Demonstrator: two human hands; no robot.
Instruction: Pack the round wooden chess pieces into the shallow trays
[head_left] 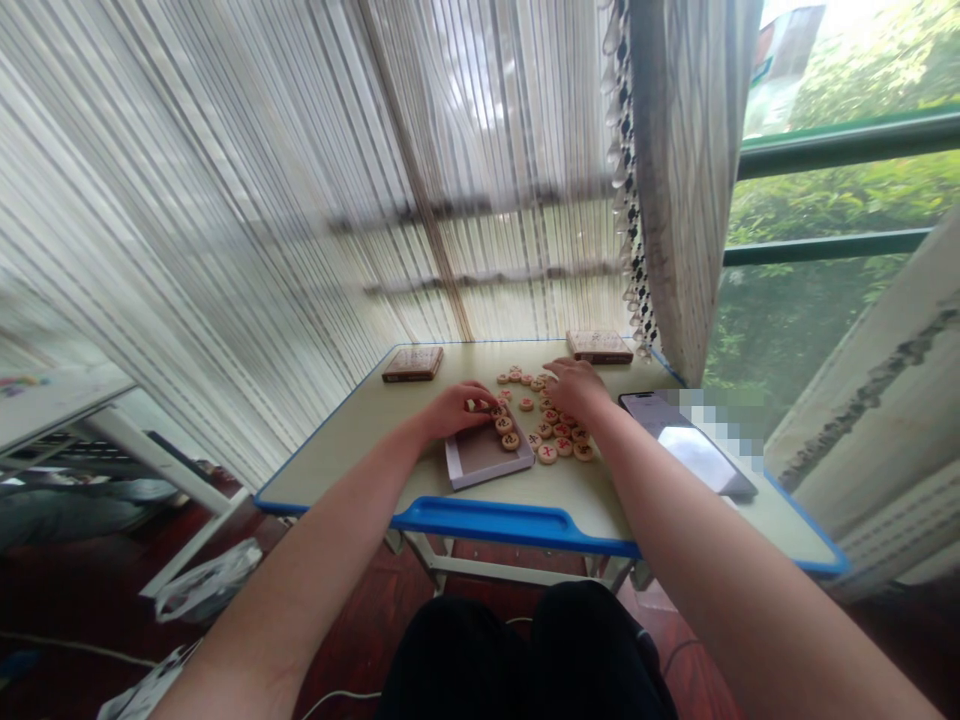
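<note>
Several round wooden chess pieces (559, 435) with red and dark marks lie scattered on a small table (360, 440) with a blue rim. My left hand (457, 408) is closed around one wooden piece at the far edge of a shallow white box (484, 460), where a few pieces lie. My right hand (574, 385) rests palm down on the scattered pieces, fingers spread; whether it grips one is hidden.
Two brown wooden boxes stand at the table's far edge, one at the left (412, 363) and one at the right (598, 346). A phone (694, 445) lies at the right. Striped curtains hang behind. A plastic bag (206, 590) and cables lie on the floor.
</note>
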